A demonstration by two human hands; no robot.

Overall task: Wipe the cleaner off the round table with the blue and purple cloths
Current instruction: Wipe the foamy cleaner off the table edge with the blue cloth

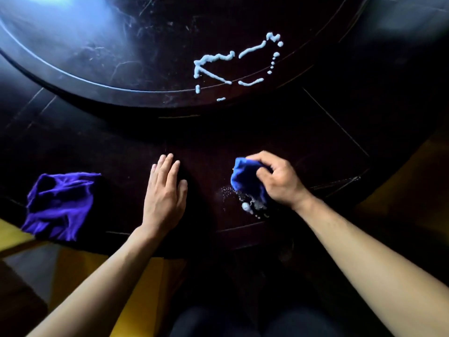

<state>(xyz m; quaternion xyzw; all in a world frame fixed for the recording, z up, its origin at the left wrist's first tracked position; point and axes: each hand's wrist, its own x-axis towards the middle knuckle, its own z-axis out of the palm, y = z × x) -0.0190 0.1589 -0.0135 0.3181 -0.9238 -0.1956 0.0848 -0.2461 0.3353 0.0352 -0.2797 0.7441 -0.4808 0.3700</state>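
Head view, sole camera.

Table (243, 132): dark, round, with a raised round centre disc (97, 57) scratched and catching glare at upper left.

Cleaner, far patch (211, 60): pale blue-white lines and dots laid in a rough loop across the disc's near edge, with a few dashes just inside the rim. Unsmeared; judged not yet wiped.

Cleaner, near patch (246, 206): small blobs and fine speckle on the outer ring, touching the lower edge of the blue cloth. Partly broken up; judged under work now.

Blue cloth (245, 178): bunched, on the outer ring right of centre, over the near patch.

Right hand (279, 178): fingers curled round the blue cloth, gripping it from above and pressing it to the table.

Left hand (165, 193): flat on the table, palm down, fingers straight and close together, holding nothing; between the two cloths.

Purple cloth (60, 205): crumpled, lying at the table's near-left edge, well apart from both patches, touched by neither hand. Judged unused so far.

Progress, as judged: early. Near patch half cleared; far loop entire; purple cloth's share wholly outstanding.
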